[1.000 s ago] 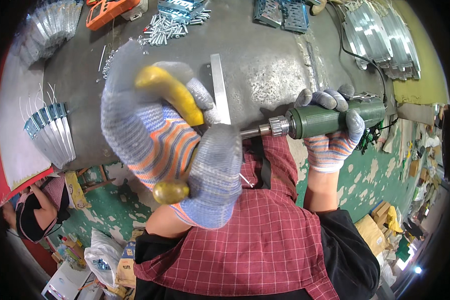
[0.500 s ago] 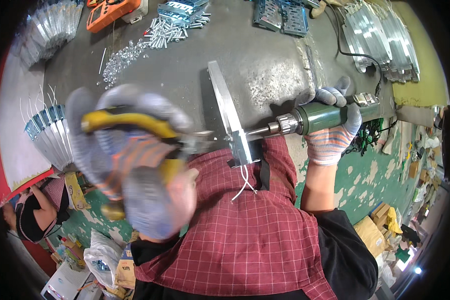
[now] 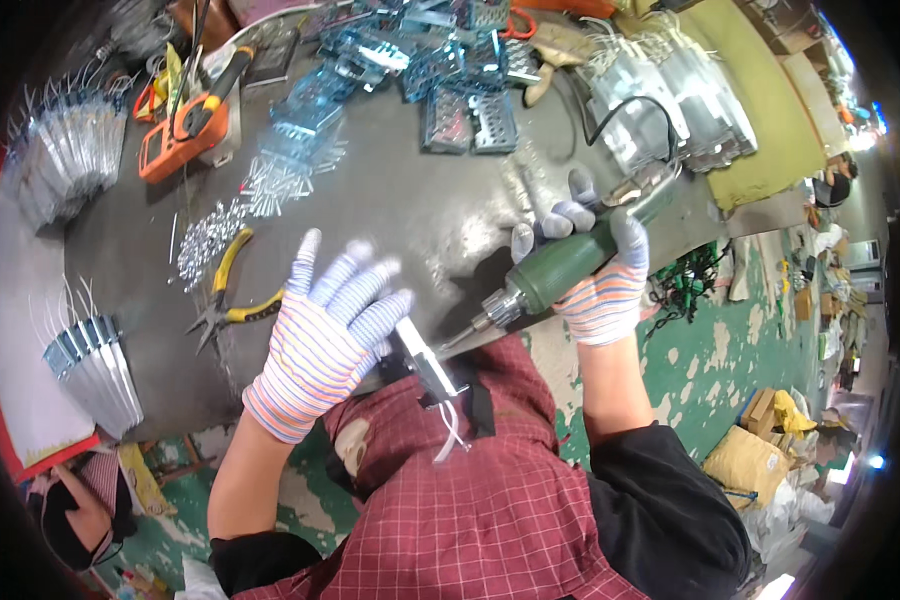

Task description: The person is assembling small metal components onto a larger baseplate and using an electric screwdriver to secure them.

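My left hand, in a striped glove, has its fingers stretched out over the upper part of a narrow silver metal bar. White wires come out of the bar's near end, which lies at the table edge against my apron. In my right hand, also gloved, is a green electric screwdriver with a metal chuck. Its bit points down-left at the bar; whether it touches is unclear. Yellow-handled pliers lie on the table left of my left hand.
Small nuts and screws lie in piles beyond the pliers. Blue metal brackets are heaped at the back. An orange meter stands back left. Stacks of silver bars and wired bars flank the work area.
My left hand has let go of the pliers, now on the table, and moved over the metal bar. The screwdriver has tilted, its bit now lower and further left.
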